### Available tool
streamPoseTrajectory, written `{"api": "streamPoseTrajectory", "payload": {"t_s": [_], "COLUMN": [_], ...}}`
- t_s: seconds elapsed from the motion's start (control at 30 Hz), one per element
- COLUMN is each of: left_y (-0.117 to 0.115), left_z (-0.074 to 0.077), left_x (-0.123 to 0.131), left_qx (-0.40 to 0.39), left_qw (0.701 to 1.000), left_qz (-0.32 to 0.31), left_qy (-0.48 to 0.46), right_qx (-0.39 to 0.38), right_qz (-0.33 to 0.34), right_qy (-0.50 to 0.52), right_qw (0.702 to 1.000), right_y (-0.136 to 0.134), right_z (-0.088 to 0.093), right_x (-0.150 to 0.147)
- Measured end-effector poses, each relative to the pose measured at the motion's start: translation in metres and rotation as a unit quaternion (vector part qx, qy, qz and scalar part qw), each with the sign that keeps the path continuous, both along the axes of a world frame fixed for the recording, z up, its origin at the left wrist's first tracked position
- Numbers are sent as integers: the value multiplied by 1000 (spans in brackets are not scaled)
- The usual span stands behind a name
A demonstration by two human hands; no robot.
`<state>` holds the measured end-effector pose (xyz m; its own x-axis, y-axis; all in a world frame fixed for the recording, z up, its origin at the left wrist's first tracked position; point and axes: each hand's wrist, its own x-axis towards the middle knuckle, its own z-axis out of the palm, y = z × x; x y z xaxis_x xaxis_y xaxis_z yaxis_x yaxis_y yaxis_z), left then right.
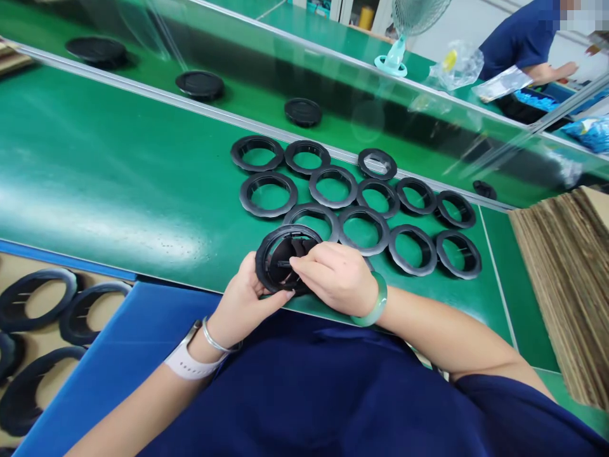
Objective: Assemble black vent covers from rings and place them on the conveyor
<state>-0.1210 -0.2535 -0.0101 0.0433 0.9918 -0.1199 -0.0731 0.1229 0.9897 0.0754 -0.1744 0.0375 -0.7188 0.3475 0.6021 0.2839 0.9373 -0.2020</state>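
A black plastic ring is held tilted up at the near edge of the green table. My left hand grips its lower left rim, thumb across the front. My right hand covers the ring's right side, its fingers pressing a small black insert inside the ring. Just beyond my hands, several more black rings lie flat in rows on the table.
Three black round lids ride the conveyor strip behind a metal rail. More rings lie in a cardboard box at the lower left. Stacked cardboard sheets sit to the right. A person in blue works at the far right, near a fan.
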Motion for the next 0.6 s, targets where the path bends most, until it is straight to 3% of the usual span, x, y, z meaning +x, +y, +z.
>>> {"api": "streamPoseTrajectory", "payload": {"t_s": [0.37,0.6], "left_y": [0,1], "left_z": [-1,3], "left_x": [-1,0], "left_qx": [5,4], "left_qw": [1000,1000], "left_qz": [9,11], "left_qy": [-15,-22], "right_qx": [7,-28], "right_qz": [32,39], "right_qy": [15,22], "right_qw": [999,999], "right_y": [1,3], "right_z": [7,6], "right_x": [-1,-2]}}
